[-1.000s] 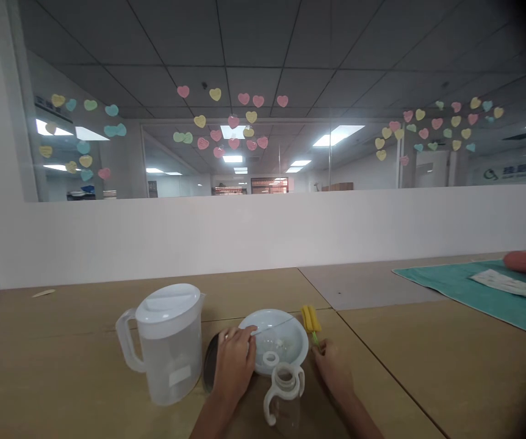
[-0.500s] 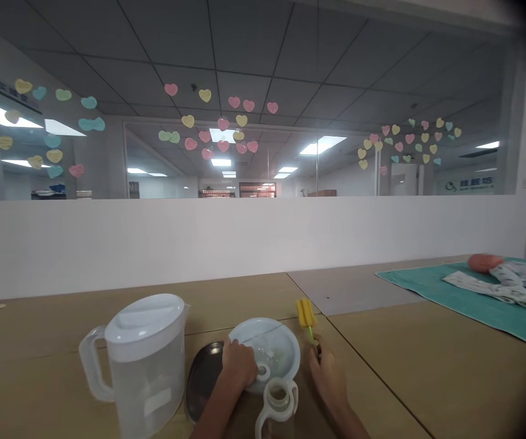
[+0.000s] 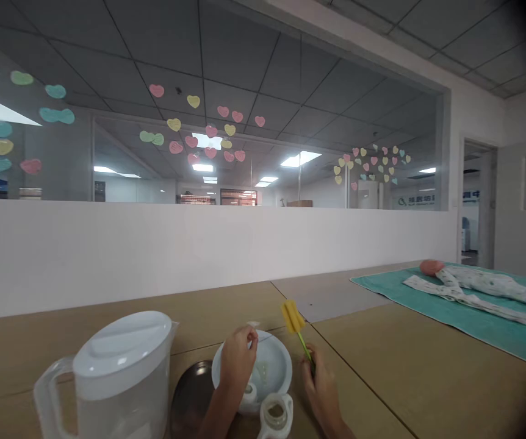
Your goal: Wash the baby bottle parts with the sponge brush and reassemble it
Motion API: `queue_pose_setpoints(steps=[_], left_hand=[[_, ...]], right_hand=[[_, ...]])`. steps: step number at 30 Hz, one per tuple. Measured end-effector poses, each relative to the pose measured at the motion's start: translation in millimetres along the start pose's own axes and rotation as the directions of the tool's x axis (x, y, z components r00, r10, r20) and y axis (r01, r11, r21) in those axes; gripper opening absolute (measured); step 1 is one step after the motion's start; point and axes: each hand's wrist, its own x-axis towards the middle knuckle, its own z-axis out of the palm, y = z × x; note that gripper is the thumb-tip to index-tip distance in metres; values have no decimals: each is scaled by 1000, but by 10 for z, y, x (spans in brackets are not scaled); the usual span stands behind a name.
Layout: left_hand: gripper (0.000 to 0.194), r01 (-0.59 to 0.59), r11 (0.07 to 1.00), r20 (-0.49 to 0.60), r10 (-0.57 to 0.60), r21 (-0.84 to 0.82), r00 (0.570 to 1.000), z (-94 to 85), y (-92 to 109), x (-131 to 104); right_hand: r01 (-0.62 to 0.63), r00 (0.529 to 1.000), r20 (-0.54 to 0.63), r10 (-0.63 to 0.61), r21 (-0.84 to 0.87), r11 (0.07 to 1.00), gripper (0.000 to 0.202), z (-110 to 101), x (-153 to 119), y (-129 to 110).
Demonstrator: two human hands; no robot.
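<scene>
My right hand (image 3: 321, 387) is closed around the thin green handle of a sponge bottle brush (image 3: 293, 316), its yellow sponge head pointing up and away. Over the left side of a white bowl (image 3: 282, 356) is my left hand (image 3: 238, 360), fingers curled together near the far rim. A small pale thing (image 3: 254, 324) shows just past those fingertips; whether they hold it is unclear. Inside the bowl, a white ring-shaped piece (image 3: 248, 395) lies near the front, partly behind my left wrist. An uncapped bottle with white handles (image 3: 276, 416) stands upright before the bowl, between my forearms.
A clear pitcher with a white lid (image 3: 123, 360) stands at left. Between it and the bowl lies a dark metal tray (image 3: 190, 396), partly under my left forearm. At far right, a green mat (image 3: 464, 320) bears a doll in patterned clothing (image 3: 478, 286). A white wall backs the table.
The view has turned to the right. My left hand has lifted from the ring-shaped piece in the bowl toward the far rim. My right hand still holds the brush.
</scene>
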Motion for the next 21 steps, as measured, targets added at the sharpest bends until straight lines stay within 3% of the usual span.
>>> queue_pose_setpoints(steps=[5, 9, 12, 18, 21], left_hand=[[13, 14, 882, -26, -30, -470, 999, 98, -46, 89], [16, 14, 820, 25, -1, -572, 1000, 70, 3, 122], [15, 53, 839, 50, -31, -541, 998, 7, 70, 121], [27, 117, 845, 61, -100, -522, 993, -29, 92, 120], [26, 176, 780, 96, -148, -601, 984, -54, 99, 111]], right_hand=[[282, 956, -76, -282, -15, 959, 38, 33, -61, -55], [439, 897, -35, -442, -60, 896, 39, -11, -37, -118], [421, 900, -52, -433, -158, 893, 46, -48, -27, -125], [179, 957, -174, -231, -273, 945, 45, -116, -72, -119], [241, 947, -154, -281, -238, 941, 41, -135, -85, -132]])
